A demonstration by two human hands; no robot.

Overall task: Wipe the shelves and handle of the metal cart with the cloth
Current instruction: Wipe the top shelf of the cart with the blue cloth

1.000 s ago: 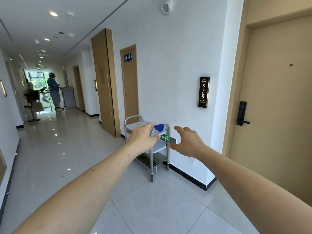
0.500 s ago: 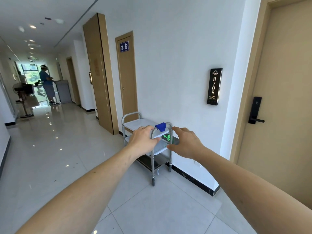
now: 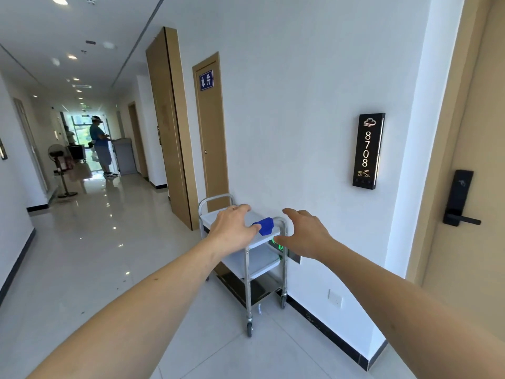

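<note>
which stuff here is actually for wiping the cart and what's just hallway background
For the job:
- metal cart, standing against the wall
- blue cloth, draped on its near handle
- left hand and right hand, both open, reaching toward it

Just background:
- room number sign 8708
- black door lock
- standing fan
- person down the corridor

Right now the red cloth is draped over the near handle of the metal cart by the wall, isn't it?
Not quite: the cloth is blue, not red, as the head view shows. It is draped over the near handle of the metal cart by the wall.
</note>
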